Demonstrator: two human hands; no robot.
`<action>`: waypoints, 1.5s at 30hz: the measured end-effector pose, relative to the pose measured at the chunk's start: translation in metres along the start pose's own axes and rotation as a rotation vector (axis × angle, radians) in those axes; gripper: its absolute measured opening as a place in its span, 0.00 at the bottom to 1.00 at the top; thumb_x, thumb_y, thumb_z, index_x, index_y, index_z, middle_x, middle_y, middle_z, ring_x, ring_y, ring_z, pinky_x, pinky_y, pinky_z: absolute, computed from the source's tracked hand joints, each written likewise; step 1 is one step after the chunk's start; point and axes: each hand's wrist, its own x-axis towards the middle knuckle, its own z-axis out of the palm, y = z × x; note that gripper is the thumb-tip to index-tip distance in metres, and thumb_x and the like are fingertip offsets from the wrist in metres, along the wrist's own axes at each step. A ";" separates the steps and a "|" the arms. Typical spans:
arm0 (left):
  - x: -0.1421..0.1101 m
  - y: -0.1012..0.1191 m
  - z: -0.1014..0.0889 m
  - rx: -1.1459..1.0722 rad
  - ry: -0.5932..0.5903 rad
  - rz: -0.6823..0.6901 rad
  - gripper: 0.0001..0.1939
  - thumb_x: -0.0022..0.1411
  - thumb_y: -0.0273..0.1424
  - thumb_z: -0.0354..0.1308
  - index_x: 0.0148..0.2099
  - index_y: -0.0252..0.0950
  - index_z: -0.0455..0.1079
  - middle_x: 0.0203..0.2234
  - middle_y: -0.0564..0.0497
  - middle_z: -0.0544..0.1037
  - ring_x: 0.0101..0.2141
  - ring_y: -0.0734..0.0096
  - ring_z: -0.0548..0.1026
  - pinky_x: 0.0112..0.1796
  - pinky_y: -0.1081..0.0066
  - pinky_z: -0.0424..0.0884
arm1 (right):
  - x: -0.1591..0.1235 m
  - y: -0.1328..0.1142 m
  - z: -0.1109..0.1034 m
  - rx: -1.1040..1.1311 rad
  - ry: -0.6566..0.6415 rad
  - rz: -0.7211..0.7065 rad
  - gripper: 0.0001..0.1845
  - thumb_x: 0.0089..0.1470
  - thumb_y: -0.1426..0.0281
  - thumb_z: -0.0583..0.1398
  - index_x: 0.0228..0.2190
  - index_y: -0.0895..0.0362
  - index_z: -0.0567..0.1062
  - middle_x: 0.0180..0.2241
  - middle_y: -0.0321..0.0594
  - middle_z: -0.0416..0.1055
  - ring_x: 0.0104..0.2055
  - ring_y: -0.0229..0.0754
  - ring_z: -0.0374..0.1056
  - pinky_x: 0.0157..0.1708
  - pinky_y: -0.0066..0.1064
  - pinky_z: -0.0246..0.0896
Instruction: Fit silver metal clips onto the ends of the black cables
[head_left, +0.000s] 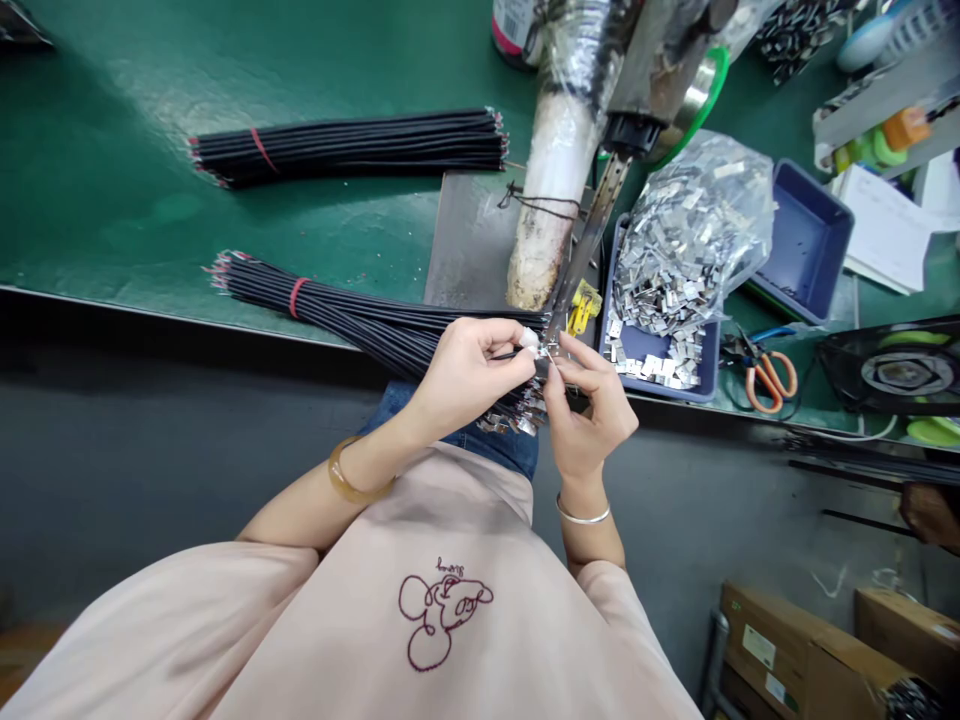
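Wire bundle (337, 308), at the tabletop (97, 225) edge.
Left hand (480, 375): fingers pinched on one black wire (511, 353). Right hand (591, 410): fingertips nearly closed at its end, grip unclear; tray (709, 370) of metal clips (664, 370) nearby.

The long, thin black wires (337, 318) lie slantwise across the surface's (97, 265) front edge, cinched near their left end by a red band (295, 297). Their left tips are pale and reddish; shiny metal tabs (517, 415) cluster at the lower right, over the lap.
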 end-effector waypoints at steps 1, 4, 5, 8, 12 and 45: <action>0.000 0.000 0.000 0.010 0.009 0.006 0.08 0.55 0.27 0.58 0.25 0.33 0.68 0.17 0.58 0.53 0.21 0.81 0.50 0.22 0.74 0.46 | 0.001 0.000 0.000 0.006 -0.002 0.008 0.07 0.59 0.75 0.62 0.37 0.50 0.73 0.47 0.39 0.81 0.47 0.45 0.80 0.42 0.40 0.80; 0.002 0.001 0.001 0.003 0.029 0.021 0.09 0.56 0.28 0.58 0.24 0.34 0.66 0.17 0.59 0.52 0.20 0.81 0.49 0.22 0.74 0.45 | 0.003 -0.001 0.001 0.013 -0.013 0.032 0.06 0.60 0.73 0.61 0.37 0.50 0.74 0.47 0.38 0.81 0.47 0.45 0.80 0.43 0.42 0.80; 0.002 0.002 0.001 -0.001 0.036 0.027 0.09 0.56 0.28 0.58 0.24 0.34 0.66 0.17 0.59 0.52 0.20 0.81 0.48 0.21 0.74 0.45 | 0.004 -0.002 0.001 0.015 -0.015 0.040 0.05 0.60 0.73 0.61 0.37 0.49 0.74 0.47 0.38 0.81 0.47 0.45 0.80 0.44 0.42 0.79; 0.003 0.003 0.001 0.003 0.052 0.051 0.08 0.56 0.28 0.58 0.25 0.34 0.66 0.17 0.59 0.51 0.20 0.81 0.48 0.21 0.73 0.45 | 0.006 -0.004 0.002 0.024 0.004 0.045 0.06 0.60 0.74 0.62 0.37 0.49 0.75 0.48 0.38 0.80 0.47 0.45 0.79 0.46 0.42 0.79; 0.003 0.003 0.000 0.004 0.031 0.040 0.08 0.55 0.28 0.58 0.25 0.33 0.67 0.17 0.59 0.52 0.21 0.81 0.48 0.22 0.73 0.45 | 0.007 -0.006 0.001 0.037 0.007 0.038 0.07 0.58 0.75 0.63 0.36 0.50 0.75 0.47 0.38 0.80 0.45 0.43 0.79 0.44 0.40 0.79; -0.007 0.015 -0.022 0.056 -0.317 0.033 0.03 0.57 0.24 0.57 0.34 0.32 0.72 0.20 0.57 0.63 0.22 0.80 0.57 0.24 0.76 0.55 | -0.001 0.003 -0.011 0.123 -0.032 -0.043 0.05 0.62 0.72 0.61 0.39 0.52 0.69 0.34 0.35 0.77 0.36 0.37 0.77 0.35 0.29 0.74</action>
